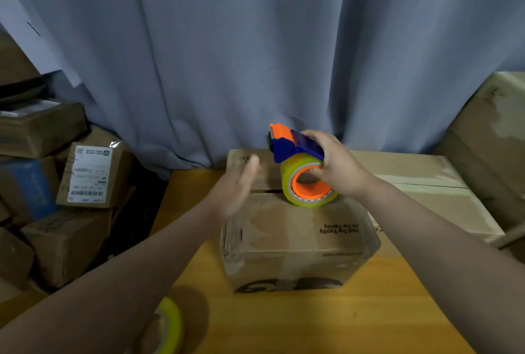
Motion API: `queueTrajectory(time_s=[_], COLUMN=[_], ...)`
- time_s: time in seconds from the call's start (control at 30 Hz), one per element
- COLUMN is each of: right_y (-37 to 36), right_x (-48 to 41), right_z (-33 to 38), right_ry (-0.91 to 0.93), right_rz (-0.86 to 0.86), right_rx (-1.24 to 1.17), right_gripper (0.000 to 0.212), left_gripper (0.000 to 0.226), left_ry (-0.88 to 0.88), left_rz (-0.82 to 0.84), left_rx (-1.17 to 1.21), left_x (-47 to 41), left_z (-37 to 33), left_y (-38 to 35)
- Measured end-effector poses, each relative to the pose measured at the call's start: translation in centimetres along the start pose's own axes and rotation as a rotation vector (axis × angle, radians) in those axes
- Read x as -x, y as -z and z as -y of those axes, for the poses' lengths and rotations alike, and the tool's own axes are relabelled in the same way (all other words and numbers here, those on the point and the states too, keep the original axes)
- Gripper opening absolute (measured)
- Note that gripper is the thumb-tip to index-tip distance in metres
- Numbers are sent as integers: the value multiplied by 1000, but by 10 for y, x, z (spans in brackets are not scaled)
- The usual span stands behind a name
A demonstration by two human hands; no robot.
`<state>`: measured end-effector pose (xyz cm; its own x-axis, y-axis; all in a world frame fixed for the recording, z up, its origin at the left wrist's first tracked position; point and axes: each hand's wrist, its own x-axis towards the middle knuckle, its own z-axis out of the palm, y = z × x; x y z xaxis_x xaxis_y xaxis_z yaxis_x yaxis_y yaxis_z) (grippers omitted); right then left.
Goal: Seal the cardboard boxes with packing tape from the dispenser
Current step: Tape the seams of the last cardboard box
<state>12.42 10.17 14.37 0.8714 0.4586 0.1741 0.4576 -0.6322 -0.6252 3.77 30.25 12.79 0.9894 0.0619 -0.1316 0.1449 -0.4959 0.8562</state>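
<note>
So the right hand [338, 166] has its fingers wrapped around the blue and orange plastic tape dispenser [295, 144]. The yellowish clear tape roll [311, 202] under that hand sits on top of the small brown cardboard box [295, 240], right by the flap seam. The left hand [241, 186] is blurry, fingers straight and holding nothing, over the box's far left corner just beside the dispenser; can't tell if it touches. The box is on a yellow wooden table [284, 322]. A spare yellowish tape roll [172, 325] lies by the near edge, and a bigger flat cardboard box [420, 180] is to the right.
</note>
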Motion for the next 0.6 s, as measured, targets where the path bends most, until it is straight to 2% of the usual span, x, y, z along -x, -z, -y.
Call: queueTrajectory(time_s=[0.07,0.13,0.23,0.4,0.5,0.6], right_y=[0,0,-1,-1,0,5], right_x=[1,2,1,0,1,2], right_z=[1,2,2,1,0,4], right_ry=[3,15,30,37,60,126], right_rz=[4,4,1,21,21,93], right_rx=[8,14,23,23,47,154], right_gripper=[79,81,81,80,83,94], left_gripper=[72,75,71,39,26,19], left_ry=[127,196,212,232,193,173], left_rz=[-35,14,12,-20,-40,-38], left_rx=[339,456,450,523,467,298], left_x=[-12,-19,-20,-17,-17,-18], left_z=[-19,-35,-47,-48,-45,-40], left_y=[1,0,0,7,15,30])
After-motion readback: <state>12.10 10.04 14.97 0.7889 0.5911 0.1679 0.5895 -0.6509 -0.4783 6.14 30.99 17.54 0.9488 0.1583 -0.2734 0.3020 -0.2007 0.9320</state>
